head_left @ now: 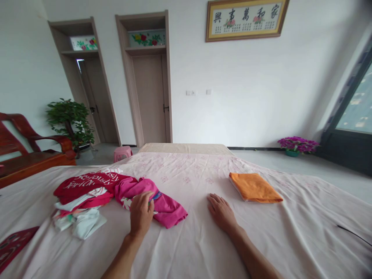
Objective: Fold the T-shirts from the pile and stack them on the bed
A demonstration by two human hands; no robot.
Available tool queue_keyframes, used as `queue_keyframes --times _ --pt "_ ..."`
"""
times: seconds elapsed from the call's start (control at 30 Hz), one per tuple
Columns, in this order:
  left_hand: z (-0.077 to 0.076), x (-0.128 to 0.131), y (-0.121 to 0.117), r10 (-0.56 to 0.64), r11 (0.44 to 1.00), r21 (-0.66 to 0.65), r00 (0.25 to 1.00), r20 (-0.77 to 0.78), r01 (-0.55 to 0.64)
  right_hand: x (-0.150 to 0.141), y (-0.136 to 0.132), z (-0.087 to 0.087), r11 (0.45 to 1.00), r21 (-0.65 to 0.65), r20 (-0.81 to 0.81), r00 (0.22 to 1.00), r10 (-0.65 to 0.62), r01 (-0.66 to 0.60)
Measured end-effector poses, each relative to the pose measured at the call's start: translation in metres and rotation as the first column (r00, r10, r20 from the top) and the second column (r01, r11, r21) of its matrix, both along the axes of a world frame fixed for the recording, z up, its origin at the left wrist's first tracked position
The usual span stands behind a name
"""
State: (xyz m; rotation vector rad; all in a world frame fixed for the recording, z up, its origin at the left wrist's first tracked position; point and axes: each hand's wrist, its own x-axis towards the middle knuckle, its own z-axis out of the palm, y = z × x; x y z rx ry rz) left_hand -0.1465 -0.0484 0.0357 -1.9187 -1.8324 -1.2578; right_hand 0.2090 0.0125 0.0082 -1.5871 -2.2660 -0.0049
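My left hand point(142, 213) is closed on a crumpled pink garment point(171, 209) that has a blue patch and a white print. Its fingers curl at the cloth, and their tips are partly hidden. To the left, touching the pink one, lies a loose heap of clothes: a red shirt point(87, 185) with white lettering over white pieces point(88, 223). My right hand point(222, 211) rests on the pale pink bedsheet point(186, 248), fingers stretched out and holding nothing. Beyond it on the right is a neatly folded orange cloth point(255, 187).
A dark red printed item point(17, 242) lies at the sheet's left edge, and a thin black cord point(353, 232) at the right. Past the bed stand a wooden chair point(37, 151), a potted plant point(69, 120), a pink stool point(122, 154) and purple flowers point(298, 144).
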Motion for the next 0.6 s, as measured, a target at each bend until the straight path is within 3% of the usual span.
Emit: queue_keyframes --times 0.1,0.17,0.27,0.4,0.5,0.6 --pt "-0.018 -0.034 0.007 0.286 0.957 -0.037 0.957 -0.045 -0.288 0.001 -0.001 0.004 1.0 -0.018 -0.02 1.0 0.002 -0.002" --pt "-0.031 -0.049 0.013 0.345 0.93 -0.115 0.937 -0.053 -0.349 0.001 -0.002 0.008 1.0 -0.031 -0.031 1.0 -0.005 0.004" --pt "-0.042 -0.06 0.021 0.296 0.932 -0.195 0.952 -0.079 -0.306 0.001 -0.004 0.011 0.998 -0.056 -0.042 0.999 -0.007 0.005" --pt "-0.041 -0.06 0.025 0.28 0.937 -0.225 0.96 0.022 -0.268 0.001 -0.004 0.01 0.998 -0.057 -0.051 0.999 0.002 -0.005" --pt "-0.037 -0.048 0.024 0.206 0.977 -0.085 0.968 0.142 -0.196 0.001 -0.002 0.008 0.998 -0.061 -0.054 0.999 -0.002 -0.001" --pt "-0.033 -0.02 0.016 0.027 0.993 0.112 0.993 0.116 -0.04 0.002 0.0 0.006 0.997 -0.071 -0.051 0.999 0.007 -0.011"
